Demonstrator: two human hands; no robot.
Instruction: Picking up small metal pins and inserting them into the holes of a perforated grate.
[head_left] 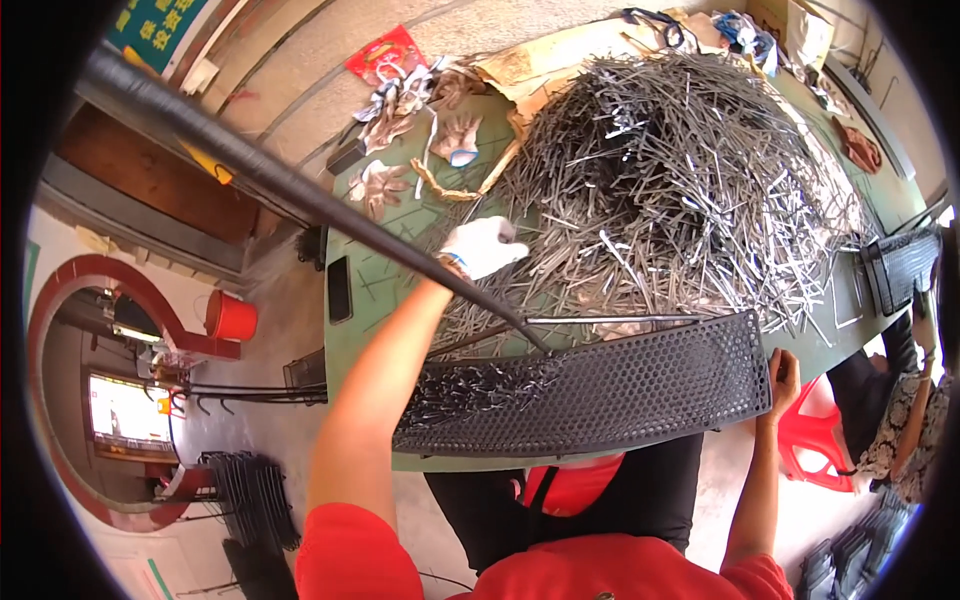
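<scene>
My left hand (483, 248), in a white glove, is at the near left edge of a large heap of thin dark metal strips (690, 190). Its fingers are curled together, and what they hold, if anything, is too small to make out. At the right end of a long, black perforated metal panel (650, 385), my bare right hand (785, 378) grips the edge. Short dark pieces (480, 395) stick up densely from the holes in the panel's left part. A long dark rod (330, 205) slants from the upper left down to the panel's far edge.
Loose gloves (376, 187) and a red packet (387, 55) lie at the far left of the green table (345, 360). A phone (340, 289) rests near its left edge. On the right are a black mesh basket (903, 268), a red stool (812, 440) and another person's arm (912, 425).
</scene>
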